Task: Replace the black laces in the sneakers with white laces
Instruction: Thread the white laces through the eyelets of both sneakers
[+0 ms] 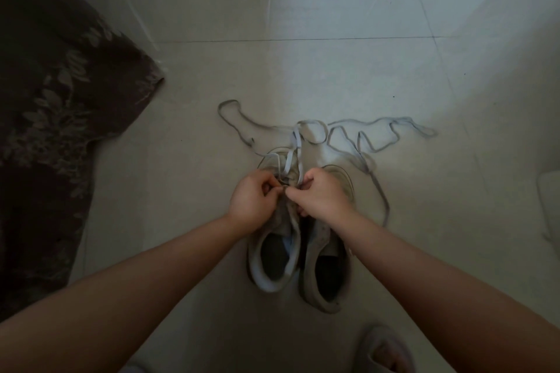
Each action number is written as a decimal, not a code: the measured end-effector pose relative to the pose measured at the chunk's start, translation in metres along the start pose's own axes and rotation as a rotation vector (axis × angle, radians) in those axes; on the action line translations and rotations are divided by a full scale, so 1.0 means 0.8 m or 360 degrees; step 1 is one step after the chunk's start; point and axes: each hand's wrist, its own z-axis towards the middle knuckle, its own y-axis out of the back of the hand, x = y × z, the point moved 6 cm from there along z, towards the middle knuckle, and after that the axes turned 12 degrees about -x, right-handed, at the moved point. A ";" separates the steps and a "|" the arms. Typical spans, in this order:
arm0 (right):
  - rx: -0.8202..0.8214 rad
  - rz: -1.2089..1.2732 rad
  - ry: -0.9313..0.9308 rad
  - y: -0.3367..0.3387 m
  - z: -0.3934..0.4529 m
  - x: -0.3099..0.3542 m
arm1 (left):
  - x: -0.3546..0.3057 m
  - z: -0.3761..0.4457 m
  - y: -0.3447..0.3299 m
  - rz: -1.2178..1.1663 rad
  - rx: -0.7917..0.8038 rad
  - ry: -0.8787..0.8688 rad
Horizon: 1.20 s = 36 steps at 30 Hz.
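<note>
While the left hand (253, 200) and right hand (318, 194) each pinch the white lace (291, 151) over the left sneaker (274, 251), they should feed its tip squarely through the eyelet, untwisted.

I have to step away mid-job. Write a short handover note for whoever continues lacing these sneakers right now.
Left hand and right hand: both pinch the white lace over the left sneaker.
Right sneaker stands beside it, touching; no lace visible in it.
Removed darker laces lie loose on the floor beyond the toes.
Done: old laces out, white lace started on the left sneaker.
Left: finish that lacing, then lace the right sneaker.
</note>
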 end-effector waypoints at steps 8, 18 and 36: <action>-0.0044 0.0117 0.0052 0.005 -0.005 -0.002 | 0.065 0.001 0.030 -0.2062 -0.0076 0.1554; 0.0059 0.0335 -0.0058 0.000 0.002 -0.009 | 0.008 0.003 0.026 0.0421 0.0036 -0.0503; -0.0012 0.0264 -0.0017 0.000 0.004 -0.007 | -0.034 0.005 -0.006 0.0934 0.0175 -0.0642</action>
